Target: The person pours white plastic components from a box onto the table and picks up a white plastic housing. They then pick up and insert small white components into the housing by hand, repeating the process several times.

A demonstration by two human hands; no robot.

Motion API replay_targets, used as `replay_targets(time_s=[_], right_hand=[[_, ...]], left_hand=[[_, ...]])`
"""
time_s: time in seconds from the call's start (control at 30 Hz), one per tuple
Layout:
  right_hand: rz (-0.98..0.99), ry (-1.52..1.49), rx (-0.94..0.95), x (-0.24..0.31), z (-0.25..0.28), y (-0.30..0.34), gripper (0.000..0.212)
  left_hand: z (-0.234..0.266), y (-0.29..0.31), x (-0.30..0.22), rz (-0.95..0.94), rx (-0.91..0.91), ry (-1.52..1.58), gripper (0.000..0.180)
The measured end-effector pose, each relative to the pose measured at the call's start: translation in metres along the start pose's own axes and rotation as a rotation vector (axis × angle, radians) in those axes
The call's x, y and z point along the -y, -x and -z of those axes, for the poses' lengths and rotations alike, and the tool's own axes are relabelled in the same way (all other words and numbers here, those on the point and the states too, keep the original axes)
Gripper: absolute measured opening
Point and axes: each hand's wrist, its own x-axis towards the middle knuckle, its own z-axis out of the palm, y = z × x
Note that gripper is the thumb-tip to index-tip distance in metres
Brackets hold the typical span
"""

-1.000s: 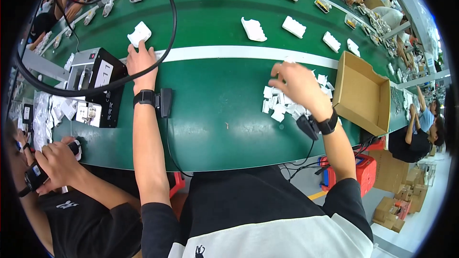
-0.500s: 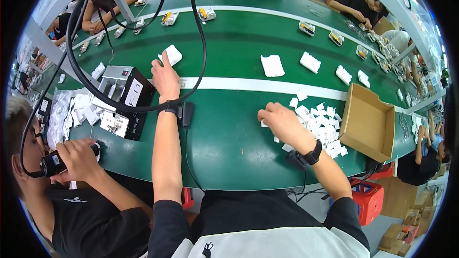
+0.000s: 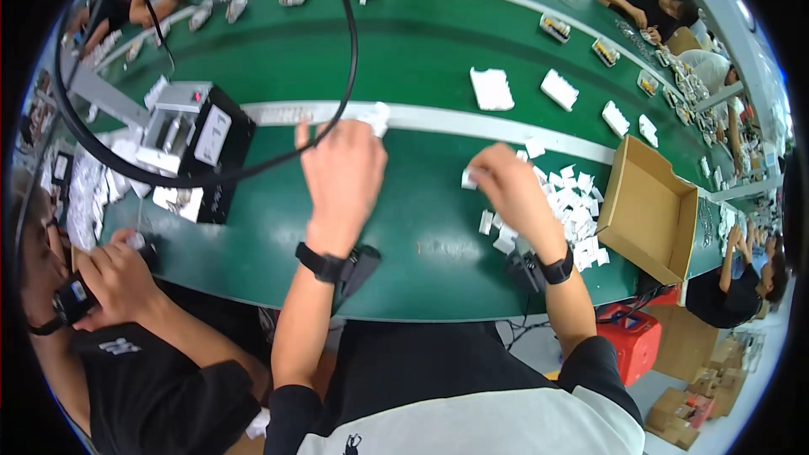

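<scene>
Gripping, apparently, with the curled left hand a mostly hidden white moulded plastic shell, showing just beyond it; pinching with the closed right hand a small flat white plastic piece, at its left side. Seemingly busy taking up one part per hand; calling next, probably, for a steady pinch and careful alignment. Working over a smooth green bench. Seeing, left of the left hand, a boxy black machine; beyond both hands, a long white strip; right of the right hand, heaped white tabs, an open brown cardboard box and, lower, a red plastic stool.
</scene>
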Motion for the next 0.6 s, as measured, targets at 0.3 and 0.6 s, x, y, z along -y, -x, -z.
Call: replay_targets(time_s=[0.3, 0.6], right_hand=[[0.046, -0.062, 0.058, 0.039, 0.001, -0.013, 0.009], [0.253, 0.071, 0.129, 0.038, -0.035, -0.027, 0.007]], left_hand=[[0.028, 0.068, -0.056, -0.015, 0.203, 0.461, 0.045], [0.022, 0.079, -0.021, 0.036, 0.237, 0.421, 0.051]])
